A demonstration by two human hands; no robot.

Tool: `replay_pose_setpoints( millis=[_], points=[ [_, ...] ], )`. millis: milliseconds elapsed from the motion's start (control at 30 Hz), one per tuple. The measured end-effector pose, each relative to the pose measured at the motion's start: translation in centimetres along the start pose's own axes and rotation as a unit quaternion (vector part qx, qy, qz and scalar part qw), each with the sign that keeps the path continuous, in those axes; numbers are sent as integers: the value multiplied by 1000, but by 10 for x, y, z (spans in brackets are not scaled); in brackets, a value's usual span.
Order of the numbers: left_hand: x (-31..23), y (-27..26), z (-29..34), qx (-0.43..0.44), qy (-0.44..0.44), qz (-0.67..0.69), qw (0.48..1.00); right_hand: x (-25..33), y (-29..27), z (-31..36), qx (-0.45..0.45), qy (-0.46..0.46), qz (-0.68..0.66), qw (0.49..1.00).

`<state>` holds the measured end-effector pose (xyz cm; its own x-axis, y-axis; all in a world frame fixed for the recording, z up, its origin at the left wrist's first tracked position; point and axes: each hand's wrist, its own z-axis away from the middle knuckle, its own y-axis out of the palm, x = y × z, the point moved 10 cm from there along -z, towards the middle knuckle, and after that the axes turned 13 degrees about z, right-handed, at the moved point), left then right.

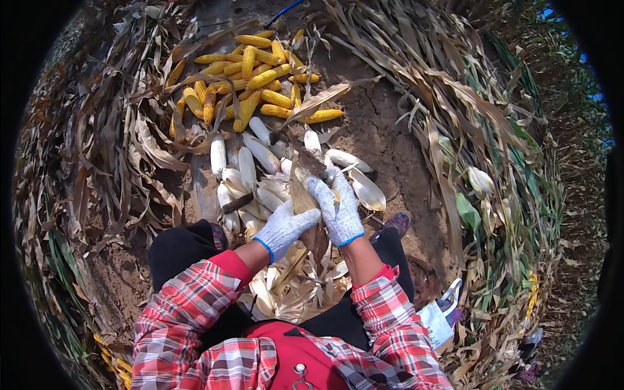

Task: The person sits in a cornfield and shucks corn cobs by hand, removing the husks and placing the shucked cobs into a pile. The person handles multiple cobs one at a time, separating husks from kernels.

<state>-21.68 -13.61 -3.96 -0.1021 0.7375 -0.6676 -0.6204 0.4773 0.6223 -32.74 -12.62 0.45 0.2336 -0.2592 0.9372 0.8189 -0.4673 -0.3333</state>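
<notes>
Both my hands wear white knit gloves with blue cuffs and are closed on one ear of corn, still in brown, dry husk, in front of my knees. My left hand grips it low down, thumb across the husk. My right hand wraps its other side, higher up; the kernels are hidden. Just beyond lie several ears in pale husks, some with dark silk tips. One pale-husked ear rests right of my right hand. Loose pale husks lie between my legs.
A heap of bare yellow ears sits on brown soil farther away. Dry cornstalks line the right side, and more stalks the left. A white bag stands at my right. More yellow ears lie at lower left.
</notes>
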Motion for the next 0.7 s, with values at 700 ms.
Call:
replay_pose_setpoints(
  millis=[700],
  points=[
    [-34,-21,-2,-150,114,151,971,-49,15,-11,-147,237,-404,871]
  ],
)
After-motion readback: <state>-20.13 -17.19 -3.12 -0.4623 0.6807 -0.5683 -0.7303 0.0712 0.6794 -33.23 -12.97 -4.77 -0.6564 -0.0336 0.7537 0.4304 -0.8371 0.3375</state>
